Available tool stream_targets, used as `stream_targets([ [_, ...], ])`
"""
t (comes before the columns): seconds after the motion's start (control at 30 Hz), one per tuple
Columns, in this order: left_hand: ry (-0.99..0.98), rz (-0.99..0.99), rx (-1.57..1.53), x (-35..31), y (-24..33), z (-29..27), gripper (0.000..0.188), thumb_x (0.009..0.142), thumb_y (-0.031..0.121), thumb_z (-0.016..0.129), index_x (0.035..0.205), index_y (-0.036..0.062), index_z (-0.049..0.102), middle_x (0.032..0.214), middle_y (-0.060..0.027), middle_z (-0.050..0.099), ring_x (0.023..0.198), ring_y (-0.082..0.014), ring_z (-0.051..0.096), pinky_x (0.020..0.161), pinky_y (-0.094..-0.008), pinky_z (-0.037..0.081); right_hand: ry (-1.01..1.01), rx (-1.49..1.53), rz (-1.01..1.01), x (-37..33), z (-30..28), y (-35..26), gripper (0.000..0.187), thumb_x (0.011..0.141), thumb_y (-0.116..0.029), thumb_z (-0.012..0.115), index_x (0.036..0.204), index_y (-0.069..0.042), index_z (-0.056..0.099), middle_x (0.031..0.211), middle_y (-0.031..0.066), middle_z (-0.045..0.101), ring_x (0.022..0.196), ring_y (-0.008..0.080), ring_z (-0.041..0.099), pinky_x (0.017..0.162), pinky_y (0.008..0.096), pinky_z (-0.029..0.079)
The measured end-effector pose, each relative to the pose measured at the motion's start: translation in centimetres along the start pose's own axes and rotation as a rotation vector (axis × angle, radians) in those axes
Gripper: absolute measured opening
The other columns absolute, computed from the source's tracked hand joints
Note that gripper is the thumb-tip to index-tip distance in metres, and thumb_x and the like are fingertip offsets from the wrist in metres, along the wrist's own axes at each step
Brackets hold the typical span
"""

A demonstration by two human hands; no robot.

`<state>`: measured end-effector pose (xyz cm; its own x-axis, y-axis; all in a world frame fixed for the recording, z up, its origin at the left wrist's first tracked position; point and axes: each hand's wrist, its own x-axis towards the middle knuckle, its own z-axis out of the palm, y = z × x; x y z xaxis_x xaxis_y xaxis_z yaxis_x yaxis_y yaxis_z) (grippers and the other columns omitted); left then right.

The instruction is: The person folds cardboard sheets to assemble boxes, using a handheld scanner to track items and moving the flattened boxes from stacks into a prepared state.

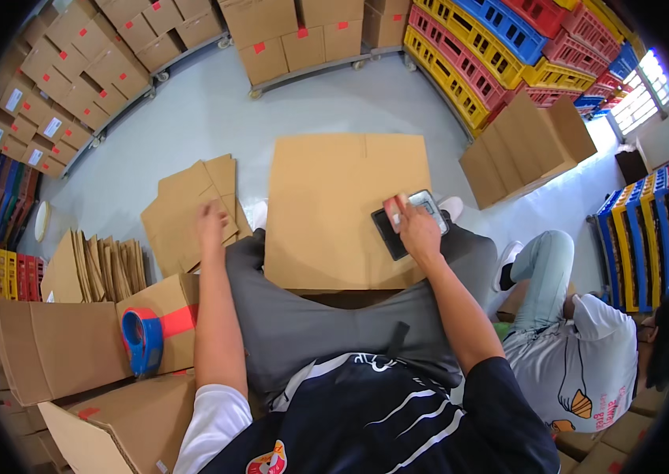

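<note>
A large closed cardboard box (334,205) stands between my knees. On its right side lies a flat black ink pad (387,235), with a grey-and-clear lid or case (432,210) beside it. My right hand (420,231) is closed over the pad, gripping a small reddish block that looks like a rubber stamp (394,207); its underside is hidden. Left of the box, my left hand (210,226) hangs in the air with loosely bent fingers and nothing visible in them. Below it, flattened cardboard (180,209) lies on the floor.
A blue tape dispenser (142,340) rests on an open carton at my left, near upright folded cardboard sheets (105,265). Another person (563,347) sits close at my right. An upright carton (528,150), stacked crates (469,59) and loaded trolleys (291,51) stand around.
</note>
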<state>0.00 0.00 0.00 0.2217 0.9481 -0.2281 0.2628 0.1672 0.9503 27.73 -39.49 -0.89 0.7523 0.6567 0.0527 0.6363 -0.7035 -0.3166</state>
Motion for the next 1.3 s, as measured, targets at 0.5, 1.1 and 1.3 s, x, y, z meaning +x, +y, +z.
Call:
stream_targets([
  [0.5,-1.008,-0.165,1.302,-7.7,0.5,6.3,0.043,0.086,0.038,0.068,0.095,-0.0041,0.074,0.094,-0.0172,0.075,0.092,-0.0274,0.072,0.082,-0.0386,0.056,-0.249,-0.114,-0.010,-2.6,-1.3,2.0,0.016,0.083,-0.015,0.064,0.094,-0.007,0.073,0.095,0.0202,0.069,0.087,0.0394,0.068,0.077,0.0488,0.054],
  [1.1,-0.905,0.656,0.642,-13.4,3.0,8.2,0.029,0.082,0.029,0.076,0.105,0.0114,0.068,0.120,-0.0086,0.062,0.108,-0.0301,0.059,0.086,-0.0431,0.050,-0.032,0.051,-0.534,-0.7,0.2,-10.3,0.032,0.086,-0.013,0.063,0.118,-0.016,0.066,0.126,0.0078,0.059,0.128,0.0329,0.048,0.113,0.0609,0.026],
  [1.3,-0.532,0.680,0.637,-9.6,2.3,7.3,0.019,0.082,0.012,0.071,0.100,0.0107,0.067,0.105,-0.0118,0.067,0.103,-0.0358,0.061,0.088,-0.0451,0.049,-0.018,0.272,-0.523,3.2,4.4,-14.7,0.029,0.089,-0.015,0.063,0.117,-0.015,0.067,0.122,0.0061,0.061,0.121,0.0305,0.052,0.108,0.0559,0.031],
])
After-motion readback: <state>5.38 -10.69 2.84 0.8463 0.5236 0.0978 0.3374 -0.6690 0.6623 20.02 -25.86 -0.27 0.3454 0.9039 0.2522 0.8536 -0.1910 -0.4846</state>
